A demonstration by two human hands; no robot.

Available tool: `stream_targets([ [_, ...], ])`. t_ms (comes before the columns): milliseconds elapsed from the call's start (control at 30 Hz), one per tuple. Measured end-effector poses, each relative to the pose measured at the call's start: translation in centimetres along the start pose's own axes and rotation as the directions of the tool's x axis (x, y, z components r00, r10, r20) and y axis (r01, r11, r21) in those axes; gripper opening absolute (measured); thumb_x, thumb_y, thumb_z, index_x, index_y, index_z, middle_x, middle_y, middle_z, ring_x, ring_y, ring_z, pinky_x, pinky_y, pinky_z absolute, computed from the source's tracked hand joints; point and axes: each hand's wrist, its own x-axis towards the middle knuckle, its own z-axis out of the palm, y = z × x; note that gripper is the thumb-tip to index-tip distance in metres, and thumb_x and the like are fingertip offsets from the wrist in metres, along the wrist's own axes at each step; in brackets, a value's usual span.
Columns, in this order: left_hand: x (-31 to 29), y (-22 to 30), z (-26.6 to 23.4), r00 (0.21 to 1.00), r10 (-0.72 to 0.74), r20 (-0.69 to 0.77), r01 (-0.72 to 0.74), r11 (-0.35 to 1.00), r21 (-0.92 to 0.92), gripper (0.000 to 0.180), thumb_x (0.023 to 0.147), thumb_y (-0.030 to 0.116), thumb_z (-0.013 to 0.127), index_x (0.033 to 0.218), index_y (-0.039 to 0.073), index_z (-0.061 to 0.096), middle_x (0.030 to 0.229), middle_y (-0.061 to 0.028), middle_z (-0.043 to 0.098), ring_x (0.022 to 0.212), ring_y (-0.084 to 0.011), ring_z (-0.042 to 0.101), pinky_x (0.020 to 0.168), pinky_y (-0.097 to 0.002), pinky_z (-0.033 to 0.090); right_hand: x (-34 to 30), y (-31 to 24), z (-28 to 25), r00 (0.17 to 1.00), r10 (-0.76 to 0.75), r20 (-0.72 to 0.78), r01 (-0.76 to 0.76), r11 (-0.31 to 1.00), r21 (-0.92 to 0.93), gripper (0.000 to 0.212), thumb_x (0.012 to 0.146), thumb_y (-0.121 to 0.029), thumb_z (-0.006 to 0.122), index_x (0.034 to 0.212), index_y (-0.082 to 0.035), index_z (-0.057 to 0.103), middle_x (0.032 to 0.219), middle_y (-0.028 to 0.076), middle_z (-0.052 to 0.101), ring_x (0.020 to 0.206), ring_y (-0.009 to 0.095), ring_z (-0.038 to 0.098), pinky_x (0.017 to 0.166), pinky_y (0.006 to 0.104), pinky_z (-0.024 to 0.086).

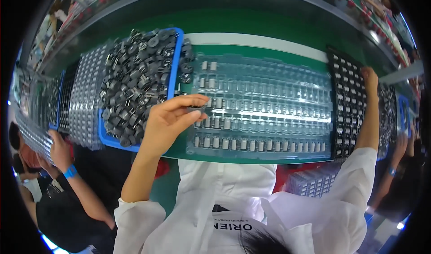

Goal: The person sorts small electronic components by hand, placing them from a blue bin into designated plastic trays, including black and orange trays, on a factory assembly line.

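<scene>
My left hand is closed in a pinch over the left side of a clear plastic tray. Between thumb and forefinger is a small dark part, mostly covered by the fingers. Small white cylindrical pieces fill the tray's nearest row and stand at the left of the other rows. At the far right, my right hand has its fingers curled at the edge of a black tray holding rows of light-coloured pieces. Whatever those fingertips grip is too small to make out.
Left of the clear tray, a blue bin is heaped with dark grey round parts with metal pins. Stacked clear trays stand beyond it. Other people work on both sides; one person's hand is at the left. A white strip runs behind.
</scene>
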Motion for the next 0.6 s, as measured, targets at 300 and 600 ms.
stream_targets([
  [300,-1.1,-2.8,0.7,0.996,0.057,-0.064,-0.061,0.996,-0.064,0.019,0.084,-0.009,0.058,0.102,-0.008,0.061,0.120,-0.0195,0.057,0.101,-0.0210,0.062,0.090,-0.0319,0.051,-0.2,-9.0,-2.9,0.986,-0.168,-0.011,0.155,0.931,-0.331,0.020,0.077,0.002,0.054,0.094,0.001,0.064,0.098,0.019,0.059,0.091,0.037,0.058,0.082,0.0425,0.047],
  [600,-1.0,-5.9,3.2,0.927,0.358,-0.112,-0.258,0.825,0.502,0.016,0.082,-0.001,0.064,0.098,0.000,0.067,0.114,-0.0126,0.064,0.094,-0.0197,0.065,0.077,-0.0281,0.054,-5.1,-48.5,0.7,0.912,-0.411,0.014,0.266,0.615,0.742,0.025,0.086,-0.007,0.060,0.110,-0.005,0.065,0.097,0.011,0.058,0.094,0.025,0.057,0.080,0.0309,0.045],
])
